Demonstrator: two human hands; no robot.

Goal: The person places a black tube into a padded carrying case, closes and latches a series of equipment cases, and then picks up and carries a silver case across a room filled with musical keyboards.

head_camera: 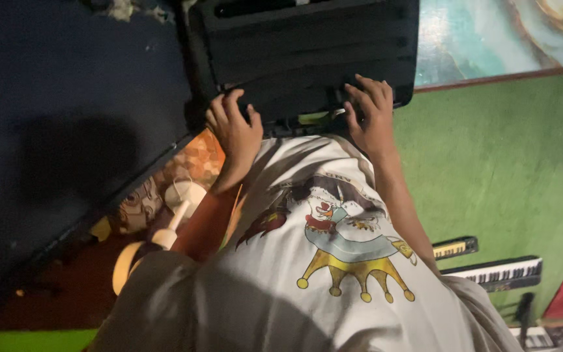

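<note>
Both hands on the black hard case (307, 52), near its lower edge: left hand (232, 127) curled on the left end, right hand (369, 114) clamped on the right end. Keep grip symmetric, case level, clear of shirt (333, 261).

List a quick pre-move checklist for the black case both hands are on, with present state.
1. Left hand on the black case: ok, fingers curl over its near edge.
2. Right hand on the case: ok, fingers spread on the near edge by the corner.
3. Latches undone: cannot tell, the near edge is dark and partly covered by the hands.
4. Case supported: cannot tell, what lies beneath it is hidden.
5. Space to the right: ok, the green floor beside the case looks bare; keyboards lie apart from it, nearer the person.
6. Space to the left: not ok, a cream mallet-like thing lies below the left arm.
</note>
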